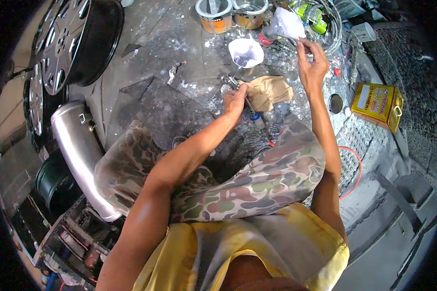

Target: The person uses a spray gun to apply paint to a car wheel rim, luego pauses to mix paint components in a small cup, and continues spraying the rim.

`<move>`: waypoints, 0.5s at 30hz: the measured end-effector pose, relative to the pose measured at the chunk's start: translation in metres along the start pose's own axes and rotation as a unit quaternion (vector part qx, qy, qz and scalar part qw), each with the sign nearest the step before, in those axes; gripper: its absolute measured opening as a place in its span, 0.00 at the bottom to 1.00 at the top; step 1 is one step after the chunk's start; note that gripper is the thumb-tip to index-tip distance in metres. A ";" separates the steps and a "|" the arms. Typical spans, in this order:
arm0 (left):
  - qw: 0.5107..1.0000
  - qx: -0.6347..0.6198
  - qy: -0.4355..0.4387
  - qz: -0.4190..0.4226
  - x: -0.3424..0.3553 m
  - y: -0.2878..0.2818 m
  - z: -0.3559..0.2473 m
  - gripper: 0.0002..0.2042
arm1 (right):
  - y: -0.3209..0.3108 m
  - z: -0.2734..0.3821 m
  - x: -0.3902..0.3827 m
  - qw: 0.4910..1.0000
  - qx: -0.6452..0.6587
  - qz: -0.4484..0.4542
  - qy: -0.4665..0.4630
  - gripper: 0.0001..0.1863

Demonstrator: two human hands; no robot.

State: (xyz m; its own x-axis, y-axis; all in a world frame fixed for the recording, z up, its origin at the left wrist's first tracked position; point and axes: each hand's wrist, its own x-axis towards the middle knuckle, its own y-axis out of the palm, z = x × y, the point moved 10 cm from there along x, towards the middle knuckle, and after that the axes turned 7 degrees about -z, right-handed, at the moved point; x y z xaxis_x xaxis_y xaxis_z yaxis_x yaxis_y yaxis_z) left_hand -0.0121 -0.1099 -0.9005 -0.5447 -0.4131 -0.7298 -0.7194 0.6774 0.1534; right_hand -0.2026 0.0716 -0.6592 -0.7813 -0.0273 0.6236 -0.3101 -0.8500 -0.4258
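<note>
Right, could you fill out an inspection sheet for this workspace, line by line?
Surface: grey floor, spotted with paint.
Job's things: spray gun; white piece, paper or cloth unclear; white cup; brown paper beside the gun.
Clutter: two open tubs, a yellow tin.
Hands: left hand grips the gun; right hand pinches the white piece's edge.
Cables: red hose or cable by the right knee, partly hidden; clear coil beyond the right hand.
Surroundings: wheels and silver tank at left.
</note>
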 end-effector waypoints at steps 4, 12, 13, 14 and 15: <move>0.999 -0.036 -0.005 0.011 -0.007 0.000 -0.008 0.17 | 0.018 -0.012 -0.007 0.999 -0.011 0.029 -0.028 0.08; 0.999 -0.028 -0.004 0.020 -0.025 0.008 -0.037 0.18 | 0.051 -0.009 -0.027 0.985 -0.104 0.097 -0.094 0.18; 1.000 -0.018 -0.001 0.021 -0.024 0.008 -0.036 0.18 | 0.051 -0.008 -0.027 0.985 -0.109 0.103 -0.086 0.19; 1.000 -0.007 0.002 0.021 -0.022 0.008 -0.037 0.18 | 0.051 -0.007 -0.027 0.984 -0.116 0.110 -0.078 0.20; 1.000 0.005 0.003 0.021 -0.022 0.008 -0.037 0.18 | 0.047 -0.007 -0.026 0.986 -0.109 0.105 -0.065 0.20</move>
State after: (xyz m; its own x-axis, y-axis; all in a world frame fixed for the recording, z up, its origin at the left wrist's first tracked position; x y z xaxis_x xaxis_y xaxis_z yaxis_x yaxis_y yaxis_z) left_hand -0.0223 -0.1179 -0.8587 -0.5774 -0.3878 -0.7185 -0.6915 0.7002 0.1777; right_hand -0.2005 0.0364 -0.7000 -0.7690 -0.2708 0.5791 -0.2680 -0.6859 -0.6766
